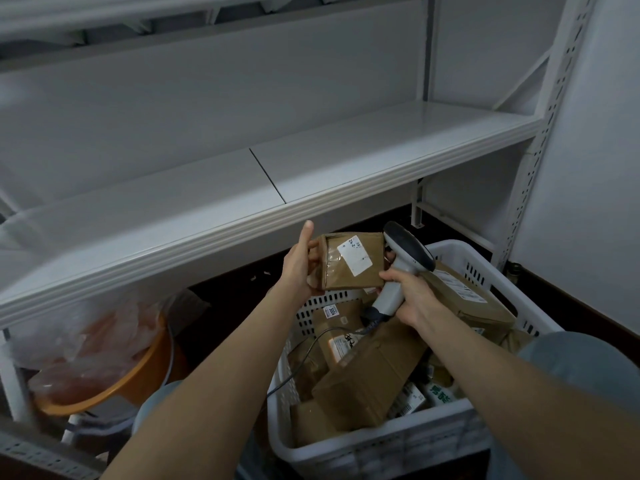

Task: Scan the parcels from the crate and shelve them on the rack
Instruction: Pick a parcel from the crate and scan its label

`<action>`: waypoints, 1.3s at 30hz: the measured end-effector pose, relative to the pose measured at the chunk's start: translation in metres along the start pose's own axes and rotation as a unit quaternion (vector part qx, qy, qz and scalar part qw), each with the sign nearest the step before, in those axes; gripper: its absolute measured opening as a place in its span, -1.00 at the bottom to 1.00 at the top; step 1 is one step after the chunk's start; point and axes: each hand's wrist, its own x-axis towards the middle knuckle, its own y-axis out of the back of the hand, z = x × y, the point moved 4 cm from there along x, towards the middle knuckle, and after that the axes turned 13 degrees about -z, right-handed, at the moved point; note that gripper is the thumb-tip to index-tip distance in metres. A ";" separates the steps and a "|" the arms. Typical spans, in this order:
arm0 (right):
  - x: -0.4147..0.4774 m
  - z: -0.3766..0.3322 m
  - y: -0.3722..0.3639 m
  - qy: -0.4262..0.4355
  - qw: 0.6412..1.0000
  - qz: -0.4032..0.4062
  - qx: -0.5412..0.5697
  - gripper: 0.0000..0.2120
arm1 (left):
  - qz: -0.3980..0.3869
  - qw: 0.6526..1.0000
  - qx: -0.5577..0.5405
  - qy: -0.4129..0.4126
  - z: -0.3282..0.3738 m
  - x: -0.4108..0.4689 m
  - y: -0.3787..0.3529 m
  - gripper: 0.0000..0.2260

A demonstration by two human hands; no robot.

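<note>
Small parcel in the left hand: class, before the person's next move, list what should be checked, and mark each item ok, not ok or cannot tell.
1. Left hand grips the small parcel by its left edge: ok.
2. White label faces up, uncovered: ok.
3. Right hand holds the scanner by its handle: ok.
4. Scanner window aimed at the label: cannot tell; its head sits at the parcel's right edge.
5. Shelf above the crate has room for the parcel: ok.
</note>
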 end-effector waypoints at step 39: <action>0.016 0.017 0.012 -0.030 0.999 0.019 0.024 -0.56 | 0.026 0.857 0.511 -0.052 -0.016 0.008 0.005 -0.04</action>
